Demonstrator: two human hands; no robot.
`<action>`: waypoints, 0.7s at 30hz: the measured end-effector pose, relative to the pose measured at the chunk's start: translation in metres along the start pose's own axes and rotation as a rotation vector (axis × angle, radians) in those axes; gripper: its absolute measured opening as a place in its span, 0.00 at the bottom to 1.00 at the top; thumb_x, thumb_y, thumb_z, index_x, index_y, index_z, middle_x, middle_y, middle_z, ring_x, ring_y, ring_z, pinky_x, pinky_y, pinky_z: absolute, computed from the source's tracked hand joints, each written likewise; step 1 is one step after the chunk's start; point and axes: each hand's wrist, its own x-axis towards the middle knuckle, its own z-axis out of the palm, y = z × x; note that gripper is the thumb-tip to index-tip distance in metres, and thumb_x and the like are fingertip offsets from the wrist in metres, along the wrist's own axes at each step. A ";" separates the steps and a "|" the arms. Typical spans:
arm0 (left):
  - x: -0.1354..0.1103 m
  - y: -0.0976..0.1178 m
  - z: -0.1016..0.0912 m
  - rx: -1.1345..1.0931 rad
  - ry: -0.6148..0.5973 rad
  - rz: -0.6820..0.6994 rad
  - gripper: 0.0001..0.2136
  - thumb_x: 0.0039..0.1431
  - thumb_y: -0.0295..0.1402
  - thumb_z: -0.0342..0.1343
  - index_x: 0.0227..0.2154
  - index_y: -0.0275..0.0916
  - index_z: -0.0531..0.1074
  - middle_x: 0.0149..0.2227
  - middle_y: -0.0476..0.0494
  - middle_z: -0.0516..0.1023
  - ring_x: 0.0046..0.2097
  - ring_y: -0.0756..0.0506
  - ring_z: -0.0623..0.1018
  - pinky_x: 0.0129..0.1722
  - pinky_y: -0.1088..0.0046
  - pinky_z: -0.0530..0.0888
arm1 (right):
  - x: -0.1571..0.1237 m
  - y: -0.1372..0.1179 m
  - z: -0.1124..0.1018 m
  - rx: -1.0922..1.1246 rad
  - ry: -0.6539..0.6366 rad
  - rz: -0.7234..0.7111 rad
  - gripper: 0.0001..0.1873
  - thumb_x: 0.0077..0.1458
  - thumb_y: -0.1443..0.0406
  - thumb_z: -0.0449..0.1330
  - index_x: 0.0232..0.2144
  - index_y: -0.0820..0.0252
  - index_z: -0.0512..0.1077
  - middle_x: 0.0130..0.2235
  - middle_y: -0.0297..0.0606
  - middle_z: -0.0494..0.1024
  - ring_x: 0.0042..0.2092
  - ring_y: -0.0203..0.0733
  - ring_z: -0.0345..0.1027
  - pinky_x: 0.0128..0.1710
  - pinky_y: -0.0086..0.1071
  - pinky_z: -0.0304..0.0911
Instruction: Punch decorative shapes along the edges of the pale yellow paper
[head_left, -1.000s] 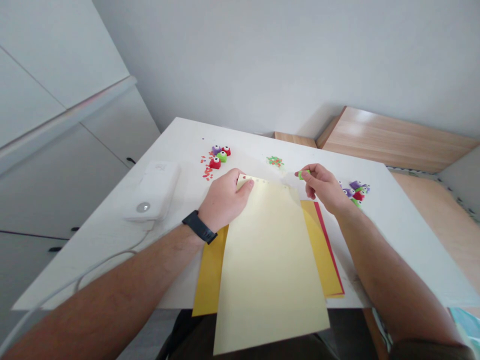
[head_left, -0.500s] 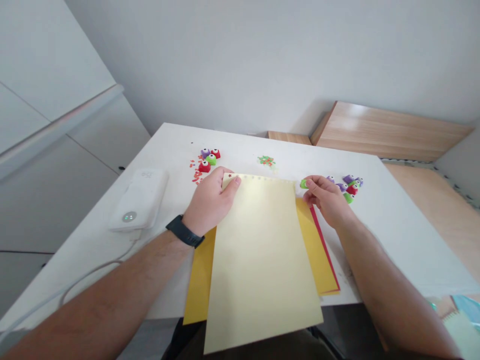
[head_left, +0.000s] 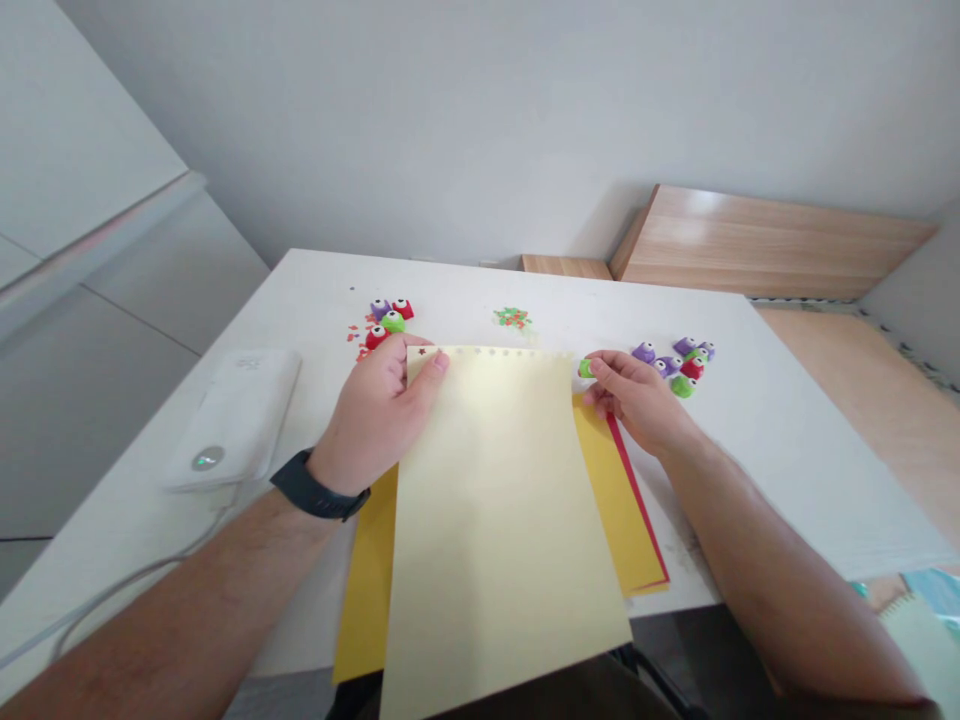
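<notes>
A sheet of pale yellow paper is raised above the table, its top-left corner pinched by my left hand with the thumb on the front. Along its top edge runs a row of small punched shapes, a star among them at the left. My right hand grips a small green craft punch at the sheet's top-right corner; whether the paper is inside its slot I cannot tell. Beneath lie a darker yellow sheet and a red-edged sheet, largely covered.
Several red, purple and green punches with eyes sit at the far left, more at the right. Green and orange confetti lies between them. A white device with a cable rests on the white table at left.
The view has shifted slightly, so the table and hands appear further left. Both hands keep their hold on the paper and the green punch.
</notes>
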 end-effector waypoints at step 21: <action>-0.005 0.005 0.001 -0.082 -0.034 0.004 0.13 0.65 0.47 0.59 0.44 0.43 0.72 0.33 0.47 0.80 0.32 0.43 0.78 0.27 0.69 0.72 | -0.004 -0.002 0.006 0.088 -0.072 0.007 0.20 0.57 0.52 0.72 0.44 0.57 0.75 0.35 0.32 0.76 0.32 0.34 0.76 0.21 0.23 0.61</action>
